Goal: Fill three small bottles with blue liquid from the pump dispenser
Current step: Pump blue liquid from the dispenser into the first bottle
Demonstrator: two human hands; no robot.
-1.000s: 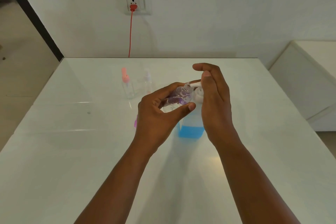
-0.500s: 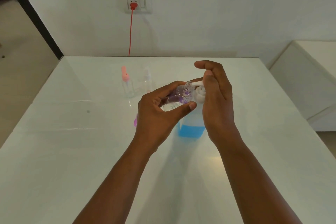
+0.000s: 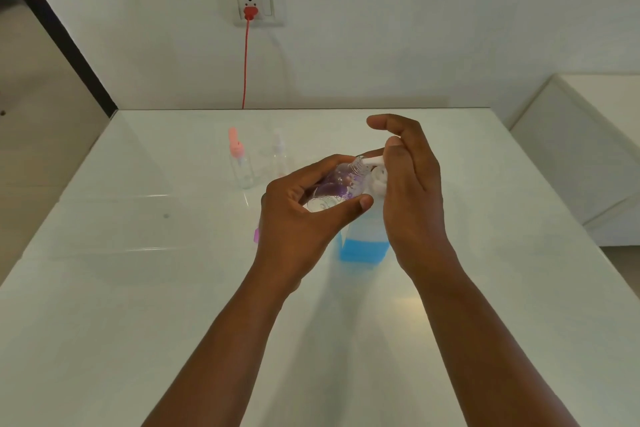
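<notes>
Between left-hand fingers (image 3: 311,173), small bottle (image 3: 341,185)

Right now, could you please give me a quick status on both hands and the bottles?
Left hand holds small bottle tilted at pump spout. Right hand on pump dispenser. Pink-capped bottle, clear-capped bottle wait behind. Nothing blocking.

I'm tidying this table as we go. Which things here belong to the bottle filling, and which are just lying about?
Belongs to the job:
pump dispenser
small bottle held in the left hand
pink-capped bottle
clear-capped bottle
purple cap

Just lying about:
red cable
wall socket
</notes>
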